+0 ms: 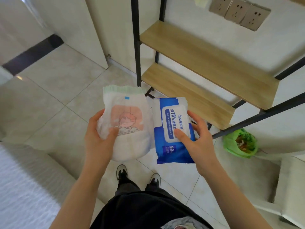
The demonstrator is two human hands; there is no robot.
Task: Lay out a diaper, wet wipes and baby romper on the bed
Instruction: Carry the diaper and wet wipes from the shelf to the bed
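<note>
My left hand [97, 138] grips a white folded diaper [128, 119] with a pink cartoon print and a green waistband, held upright at mid-frame. Beside it, my right hand [196, 138] holds a blue and white pack of wet wipes [170, 128], thumb on its front near the lid flap. The two items almost touch, above the tiled floor. The white bed [24, 187] shows at the lower left edge. A patterned piece of fabric [181, 224] peeks out at the bottom edge near my waist; I cannot tell what it is.
A black-framed shelf unit with wooden boards [206, 63] stands ahead on the right, against a wall with sockets. A green plastic bag [241, 142] sits on the floor by the shelf. A pale piece of furniture [290, 187] fills the lower right. My feet [138, 176] stand on the tiles.
</note>
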